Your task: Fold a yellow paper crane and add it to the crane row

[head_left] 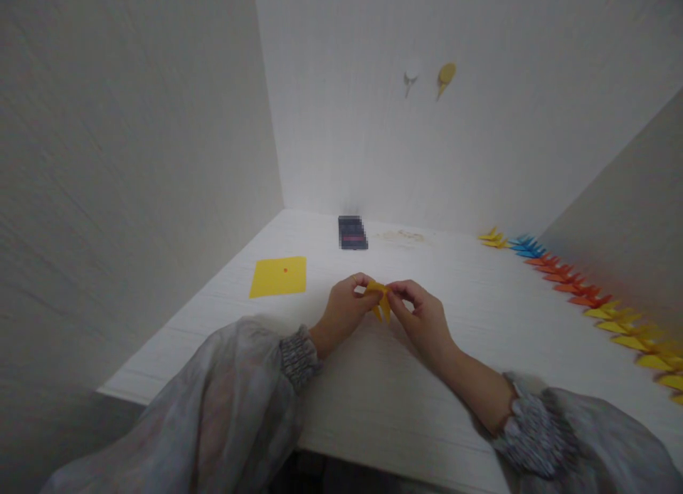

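A small folded piece of yellow origami paper (385, 305) is held between my two hands above the white table, with two narrow points hanging down. My left hand (349, 303) pinches its left side between thumb and fingers. On the other side, the thumb and fingertips of my right hand (421, 312) close on its right edge. Some of the folds are covered by my fingers. Flat on the table to the left lies a yellow square of paper (272, 279) with a small orange-red dot.
Along the right wall runs a row of folded paper cranes: yellow (494, 239), blue (527, 246), red-orange (568, 279) and more yellow (634, 330). A dark, pixelated rectangular object (353, 233) lies near the back wall. White (410, 75) and yellow (447, 74) hooks are on that wall.
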A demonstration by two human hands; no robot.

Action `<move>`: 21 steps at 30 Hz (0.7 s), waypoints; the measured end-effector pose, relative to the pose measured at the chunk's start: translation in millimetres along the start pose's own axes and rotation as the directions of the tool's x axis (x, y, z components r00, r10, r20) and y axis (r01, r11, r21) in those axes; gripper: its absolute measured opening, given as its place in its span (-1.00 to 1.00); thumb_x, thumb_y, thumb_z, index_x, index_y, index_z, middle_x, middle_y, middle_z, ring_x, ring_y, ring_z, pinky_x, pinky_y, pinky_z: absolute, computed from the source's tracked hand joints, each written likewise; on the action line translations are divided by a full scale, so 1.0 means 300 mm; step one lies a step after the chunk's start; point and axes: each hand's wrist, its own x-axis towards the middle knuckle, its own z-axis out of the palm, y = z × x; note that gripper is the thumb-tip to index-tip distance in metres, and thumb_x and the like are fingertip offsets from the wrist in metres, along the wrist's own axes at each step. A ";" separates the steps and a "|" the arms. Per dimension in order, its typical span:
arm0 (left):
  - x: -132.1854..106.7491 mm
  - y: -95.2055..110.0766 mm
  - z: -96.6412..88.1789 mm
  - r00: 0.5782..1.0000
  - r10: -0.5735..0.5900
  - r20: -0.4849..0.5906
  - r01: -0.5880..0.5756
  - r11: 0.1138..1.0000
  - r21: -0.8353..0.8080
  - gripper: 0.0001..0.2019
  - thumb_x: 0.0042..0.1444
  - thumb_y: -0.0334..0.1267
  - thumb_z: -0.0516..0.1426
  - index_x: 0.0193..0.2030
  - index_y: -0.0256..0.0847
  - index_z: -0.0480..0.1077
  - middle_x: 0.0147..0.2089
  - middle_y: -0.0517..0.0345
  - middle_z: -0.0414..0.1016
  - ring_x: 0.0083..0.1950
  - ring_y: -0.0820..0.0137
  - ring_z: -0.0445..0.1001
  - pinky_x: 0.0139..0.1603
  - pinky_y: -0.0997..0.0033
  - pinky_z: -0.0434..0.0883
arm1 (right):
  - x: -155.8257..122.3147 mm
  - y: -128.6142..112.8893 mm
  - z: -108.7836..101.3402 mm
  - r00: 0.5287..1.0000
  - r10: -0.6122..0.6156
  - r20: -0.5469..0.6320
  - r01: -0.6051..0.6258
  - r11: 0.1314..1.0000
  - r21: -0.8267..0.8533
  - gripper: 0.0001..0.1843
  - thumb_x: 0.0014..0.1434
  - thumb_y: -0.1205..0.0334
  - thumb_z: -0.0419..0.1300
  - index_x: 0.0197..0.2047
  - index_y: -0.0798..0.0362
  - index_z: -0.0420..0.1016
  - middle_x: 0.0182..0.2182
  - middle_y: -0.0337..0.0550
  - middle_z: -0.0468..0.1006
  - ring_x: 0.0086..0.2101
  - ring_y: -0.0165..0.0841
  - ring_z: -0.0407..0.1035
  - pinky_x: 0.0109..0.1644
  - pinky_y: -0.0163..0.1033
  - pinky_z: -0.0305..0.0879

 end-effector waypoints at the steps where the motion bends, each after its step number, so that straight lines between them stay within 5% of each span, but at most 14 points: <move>1: 0.001 0.000 0.001 1.000 0.005 0.007 -0.005 1.000 -0.007 -0.76 -0.13 -0.18 0.16 -0.35 -0.31 0.36 -0.41 0.09 0.48 -0.44 0.45 0.45 -0.43 0.48 0.40 | 0.000 -0.005 0.000 0.999 -0.035 -0.009 0.035 0.999 -0.037 -0.87 0.02 0.24 0.08 -0.35 0.07 0.40 -0.44 -0.13 0.47 -0.41 -0.34 0.36 -0.31 -0.22 0.29; 21: 0.003 0.025 0.004 0.985 0.070 -0.155 -0.068 0.998 0.019 -0.79 -0.13 -0.17 0.14 -0.41 -0.29 0.39 -0.45 0.13 0.45 -0.43 0.42 0.42 -0.44 0.49 0.36 | -0.016 -0.022 0.014 0.957 -0.281 0.077 0.285 0.957 -0.055 -0.60 0.06 0.36 0.04 0.00 -0.05 0.28 -0.32 -0.12 0.38 -0.39 -0.38 0.31 -0.31 -0.21 0.33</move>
